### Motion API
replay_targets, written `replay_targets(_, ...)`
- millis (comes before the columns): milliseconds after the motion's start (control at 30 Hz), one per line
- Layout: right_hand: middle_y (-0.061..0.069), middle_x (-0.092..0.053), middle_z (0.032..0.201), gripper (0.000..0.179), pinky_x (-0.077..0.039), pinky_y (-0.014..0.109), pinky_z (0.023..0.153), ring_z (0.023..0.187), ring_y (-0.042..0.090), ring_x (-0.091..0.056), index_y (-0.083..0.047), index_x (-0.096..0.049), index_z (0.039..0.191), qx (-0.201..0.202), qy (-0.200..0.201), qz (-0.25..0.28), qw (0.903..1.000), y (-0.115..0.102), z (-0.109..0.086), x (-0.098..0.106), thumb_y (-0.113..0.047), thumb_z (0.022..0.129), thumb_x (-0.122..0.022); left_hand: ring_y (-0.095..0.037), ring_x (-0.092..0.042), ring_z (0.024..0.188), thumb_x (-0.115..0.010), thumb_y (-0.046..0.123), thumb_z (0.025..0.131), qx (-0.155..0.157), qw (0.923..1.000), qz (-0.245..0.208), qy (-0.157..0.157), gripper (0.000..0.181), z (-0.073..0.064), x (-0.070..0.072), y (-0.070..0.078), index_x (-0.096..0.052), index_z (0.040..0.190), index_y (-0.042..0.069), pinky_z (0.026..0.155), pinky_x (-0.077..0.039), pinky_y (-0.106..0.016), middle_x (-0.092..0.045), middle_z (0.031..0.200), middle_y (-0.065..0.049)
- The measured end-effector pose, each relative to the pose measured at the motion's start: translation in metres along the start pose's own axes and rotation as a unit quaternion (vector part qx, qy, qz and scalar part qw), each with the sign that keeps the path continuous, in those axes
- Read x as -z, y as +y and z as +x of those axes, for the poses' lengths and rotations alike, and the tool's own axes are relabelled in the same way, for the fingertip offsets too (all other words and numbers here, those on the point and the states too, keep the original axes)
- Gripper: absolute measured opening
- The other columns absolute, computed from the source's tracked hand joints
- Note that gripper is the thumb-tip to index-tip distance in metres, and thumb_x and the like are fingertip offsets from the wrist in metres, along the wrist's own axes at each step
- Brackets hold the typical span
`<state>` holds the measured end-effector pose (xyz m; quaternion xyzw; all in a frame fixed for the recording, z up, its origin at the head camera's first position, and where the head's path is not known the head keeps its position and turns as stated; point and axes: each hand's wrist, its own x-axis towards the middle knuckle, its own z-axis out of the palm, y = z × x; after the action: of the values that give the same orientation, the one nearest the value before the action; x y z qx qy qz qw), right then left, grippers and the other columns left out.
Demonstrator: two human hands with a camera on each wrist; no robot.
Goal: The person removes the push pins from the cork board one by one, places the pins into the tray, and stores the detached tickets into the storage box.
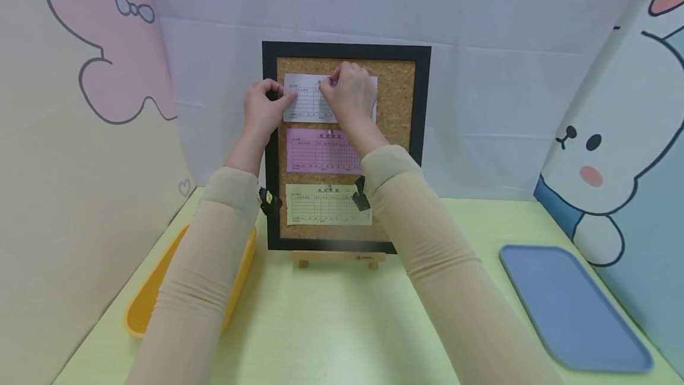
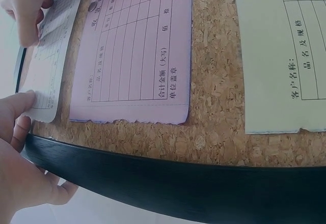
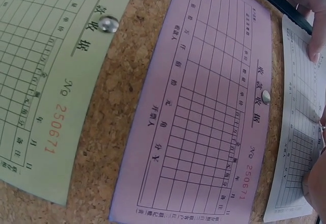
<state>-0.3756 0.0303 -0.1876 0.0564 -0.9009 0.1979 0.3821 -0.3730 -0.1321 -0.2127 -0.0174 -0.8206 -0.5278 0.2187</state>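
A white receipt slip (image 1: 304, 103) lies against the upper part of a black-framed corkboard (image 1: 395, 94). My left hand (image 1: 262, 111) holds the slip's left edge, thumb on the paper, with other fingers beyond the frame in the left wrist view. At the slip's top middle, my right hand (image 1: 352, 94) pinches a small silvery thumbtack (image 3: 323, 128), mostly hidden by the fingers. Below hang a pink receipt slip (image 1: 312, 153) and a pale green one (image 1: 315, 207). Round silver thumbtacks fix both, seen on the pink slip (image 3: 266, 98) and the green slip (image 3: 108, 24).
The corkboard stands on a small wooden easel (image 1: 339, 256) on the pale green table (image 1: 320, 325). A yellow tray (image 1: 141, 308) sits at left, partly behind my left sleeve. At right lies a blue tray (image 1: 577, 308). A white cloth (image 1: 481, 123) hangs behind.
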Motion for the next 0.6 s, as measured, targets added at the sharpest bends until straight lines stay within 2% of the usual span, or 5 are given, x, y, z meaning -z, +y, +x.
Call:
replay_targets(167,-0.001,-0.064,0.090,0.018,-0.047,0.031,0.068,0.086,0.017,-0.059,-0.015,-0.063,0.091,0.005,0.011,0.004,0.9999,0.0007,-0.0019,-0.0006,-0.032,0.088,-0.058,-0.014,-0.037,0.114,-0.066,0.032,0.088,0.000,1.0000,-0.003,0.000,0.022,-0.0008,0.0002,0.0006,-0.053,0.090,0.014,0.093,-0.035,-0.029,-0.044,0.128,-0.004)
replay_targets(333,-0.001,-0.064,0.093,0.019,-0.048,0.031,0.070,0.088,0.017,-0.059,-0.015,-0.063,0.093,0.010,0.017,0.010,0.9997,-0.0004,-0.0024,-0.0016,-0.034,0.088,-0.060,-0.015,-0.038,0.113,-0.067,0.032,0.087,-0.005,0.9999,-0.013,0.005,0.023,-0.0014,0.0014,0.0001,-0.052,0.087,0.014,0.094,-0.035,-0.029,-0.045,0.121,-0.003)
replay_targets(600,-0.001,-0.066,0.090,0.017,-0.047,0.028,0.064,0.077,0.014,-0.060,-0.014,-0.066,0.094,0.014,0.010,0.022,0.9996,-0.0004,-0.0014,-0.0033,-0.029,0.089,-0.058,-0.015,-0.038,0.113,-0.068,0.032,0.087,0.012,0.9998,-0.014,0.007,0.024,-0.0035,0.0026,0.0011,-0.053,0.086,0.014,0.097,-0.034,-0.029,-0.043,0.118,-0.001)
